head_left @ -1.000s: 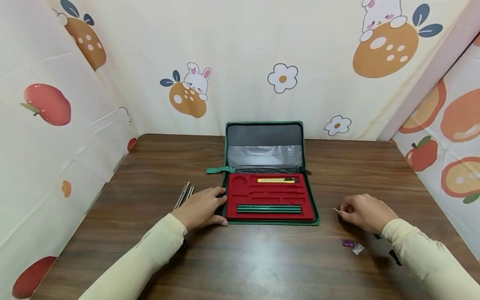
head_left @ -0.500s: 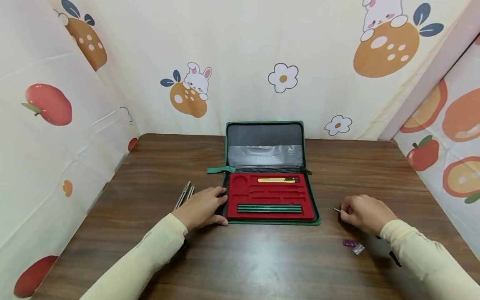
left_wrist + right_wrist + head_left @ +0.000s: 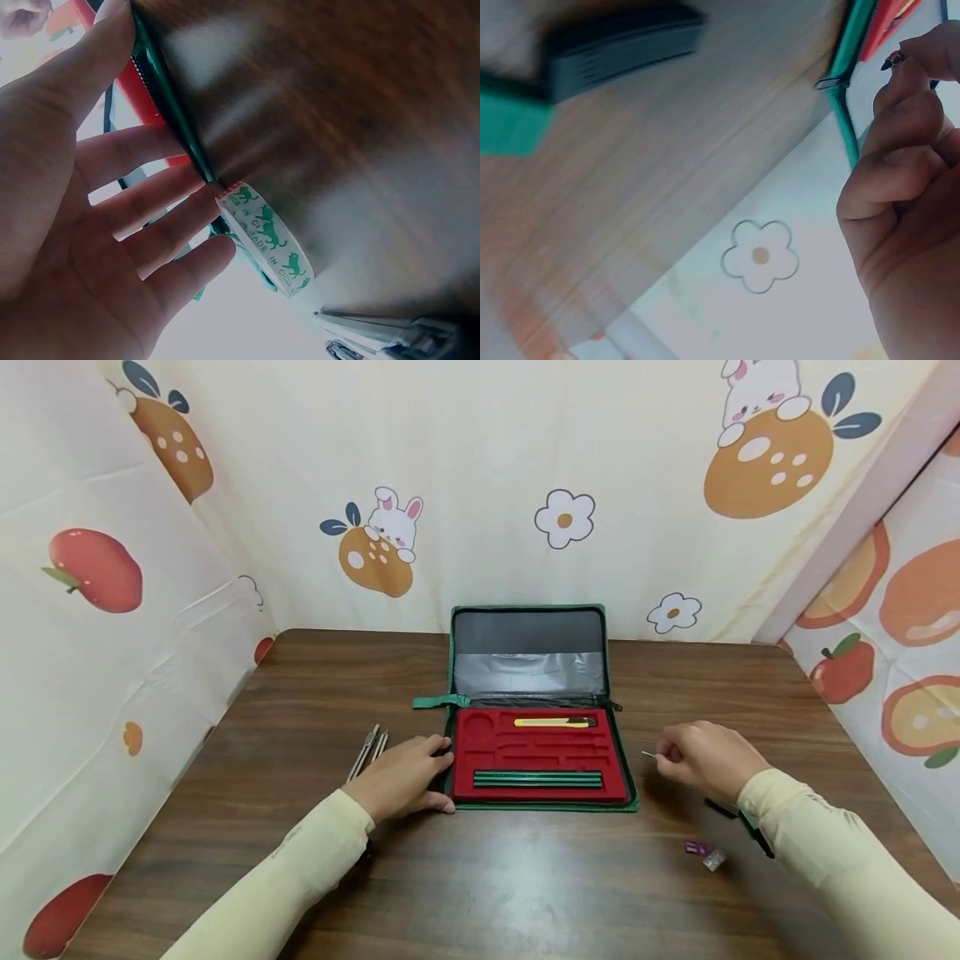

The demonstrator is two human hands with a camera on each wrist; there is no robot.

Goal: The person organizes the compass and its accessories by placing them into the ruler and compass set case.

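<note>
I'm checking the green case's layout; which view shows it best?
The head view: the green case lies open, nearly all visible, with the left hand at one edge. The left wrist view shows one edge partly hidden by that hand; the right wrist view, only part.

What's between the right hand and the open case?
The thin piece that the right hand pinches sticks out toward the open case; from its tip to the case's edge, the tabletop is bare, as the head view shows.

Left hand [image 3: 401, 777] rests at the left edge of the open case [image 3: 529, 633]. Right hand [image 3: 705, 762] pinches a slender item [image 3: 648, 753]. Red tray [image 3: 517, 761] holds yellow cutter [image 3: 542, 722] and green pencils [image 3: 537, 779].
</note>
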